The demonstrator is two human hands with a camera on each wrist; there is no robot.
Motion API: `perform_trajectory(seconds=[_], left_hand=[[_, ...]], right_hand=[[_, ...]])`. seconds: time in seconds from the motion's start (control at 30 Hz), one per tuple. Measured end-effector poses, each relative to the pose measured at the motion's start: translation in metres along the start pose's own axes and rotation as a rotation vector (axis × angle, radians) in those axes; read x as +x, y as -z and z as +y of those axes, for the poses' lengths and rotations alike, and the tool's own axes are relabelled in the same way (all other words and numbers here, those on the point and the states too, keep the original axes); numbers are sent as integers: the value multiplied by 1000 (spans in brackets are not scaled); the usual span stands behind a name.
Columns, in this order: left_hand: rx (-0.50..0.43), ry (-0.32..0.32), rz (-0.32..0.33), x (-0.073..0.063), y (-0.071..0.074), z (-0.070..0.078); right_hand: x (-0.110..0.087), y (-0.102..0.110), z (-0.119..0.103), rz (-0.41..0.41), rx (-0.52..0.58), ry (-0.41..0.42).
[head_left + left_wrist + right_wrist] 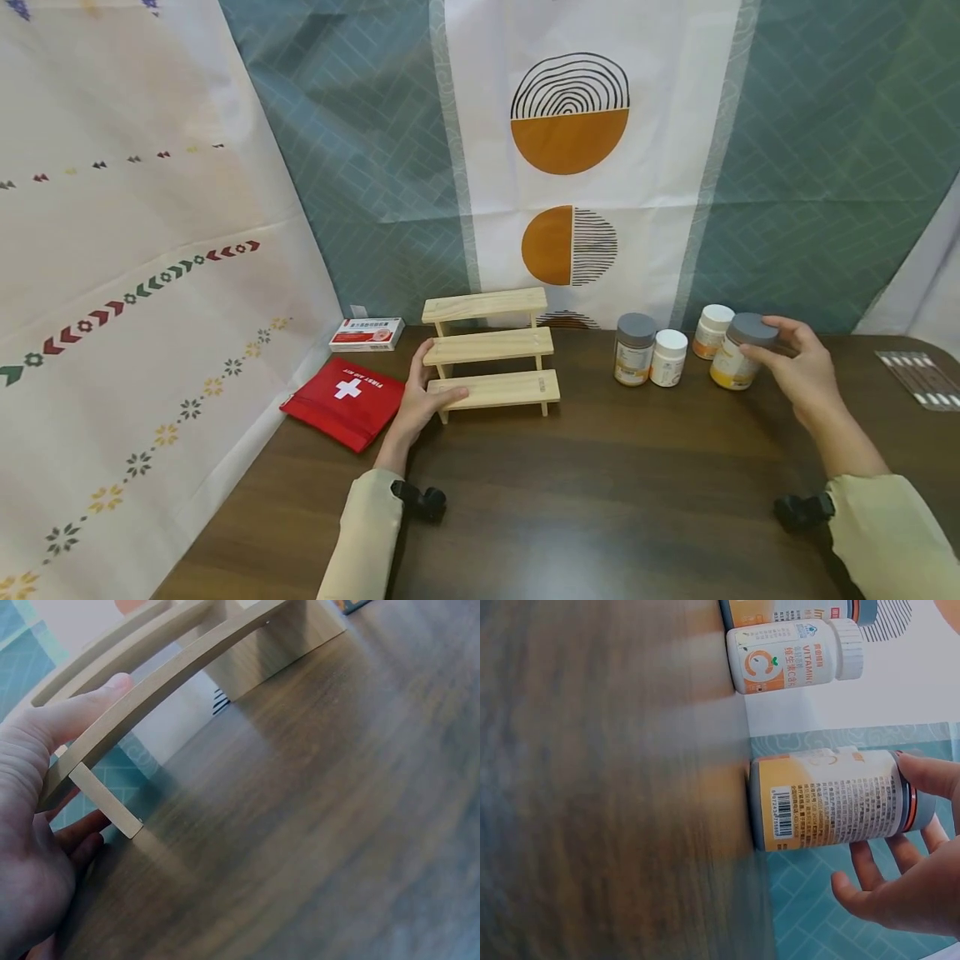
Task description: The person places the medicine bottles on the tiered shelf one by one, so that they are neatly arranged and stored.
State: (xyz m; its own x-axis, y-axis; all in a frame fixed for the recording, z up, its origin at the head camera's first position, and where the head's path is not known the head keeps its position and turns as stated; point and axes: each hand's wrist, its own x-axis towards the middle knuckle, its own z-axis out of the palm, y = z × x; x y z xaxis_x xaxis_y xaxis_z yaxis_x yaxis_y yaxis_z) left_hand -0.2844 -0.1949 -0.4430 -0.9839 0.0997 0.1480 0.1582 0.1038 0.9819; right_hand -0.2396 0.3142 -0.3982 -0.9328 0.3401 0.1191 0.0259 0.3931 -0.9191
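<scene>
A three-tier wooden step rack (492, 387) stands near the back of the table. My left hand (417, 402) grips its left end, the thumb lying on the lowest step and the fingers round the outer side. In the left wrist view, the thumb presses the edge of a wooden step (176, 675). With my right hand (806, 367) I hold a grey-lidded supplement jar (733, 362) by its lid, thumb on the near side. The right wrist view shows this jar's barcode label (825, 799) and my right hand (907, 885) around the lid, some lower fingers off the body.
Left of the rack lie a red first aid kit pouch (348, 400) and a white-and-red medicine box (367, 334). Another grey-lidded jar (633, 354) and two white bottles, one in front (667, 360) and one behind (711, 333), stand nearby. A cotton swab pack (921, 379) lies far right.
</scene>
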Motion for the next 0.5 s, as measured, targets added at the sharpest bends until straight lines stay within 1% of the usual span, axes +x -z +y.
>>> perform_trajectory(seconds=[0.03,0.17,0.23,0.27,0.37,0.4,0.47,0.5], left_hand=[[2,4,-1,-1,0,3],[35,-34,2,1,1,2],[26,-25,0,-2,0,8],[24,-28,3,-3,0,7],[10,-4,5,-10,-1,18],[3,7,8,-12,-2,21],[8,5,10,-12,-3,23],[11,1,11,-12,-3,23]], right_hand=[[0,-1,-1,9,9,5],[-1,-2,-2,48,52,35],[-2,-2,-2,62,81,50],[-2,-2,-2,69,90,55],[-4,-1,-7,81,125,66],[-5,0,-9,89,138,62],[-6,1,-15,105,189,45],[-6,2,-18,112,232,36]])
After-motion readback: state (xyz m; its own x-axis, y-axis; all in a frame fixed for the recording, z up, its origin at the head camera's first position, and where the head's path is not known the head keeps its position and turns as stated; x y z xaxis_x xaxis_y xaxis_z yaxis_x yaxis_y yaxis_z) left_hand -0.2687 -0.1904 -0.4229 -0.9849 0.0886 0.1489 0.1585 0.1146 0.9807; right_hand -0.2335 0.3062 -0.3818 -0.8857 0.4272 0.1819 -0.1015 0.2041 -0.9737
